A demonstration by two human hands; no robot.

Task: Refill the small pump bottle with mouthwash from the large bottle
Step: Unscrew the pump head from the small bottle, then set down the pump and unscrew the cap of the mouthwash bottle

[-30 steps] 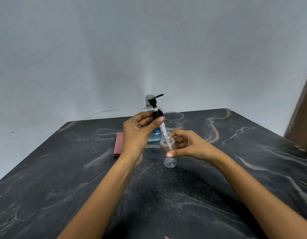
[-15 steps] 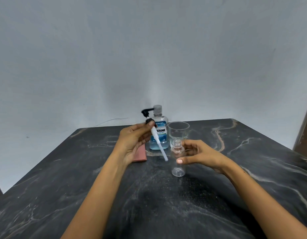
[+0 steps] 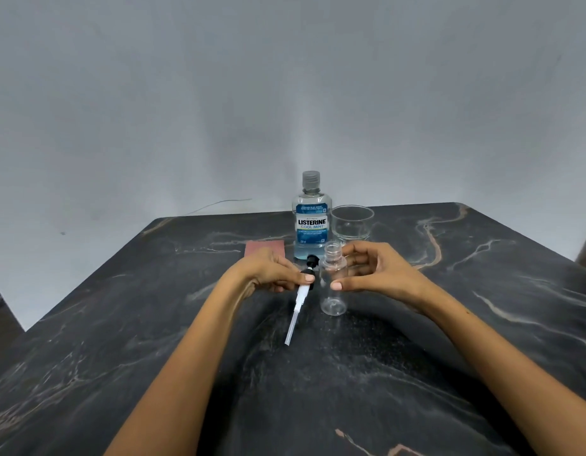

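Your left hand [image 3: 273, 274] pinches pump head [image 3: 304, 289], tube clear of table [image 3: 153, 340]; right hand [image 3: 373, 271] loosely cups small pump bottle [image 3: 332, 284], steadying open neck.

Dark marble-look tabletop [image 3: 449, 340]: smooth, pale veins, dull sheen. Small clear plastic bottle [image 3: 332, 284]: glossy, transparent. Black-and-white plastic pump head with translucent dip tube [image 3: 299, 299]: matt. Large clear plastic mouthwash bottle [image 3: 312, 222]: glossy printed label, ribbed grey cap. Clear tumbler [image 3: 351, 225]: glossy. Reddish flat cloth [image 3: 263, 247]: matt.
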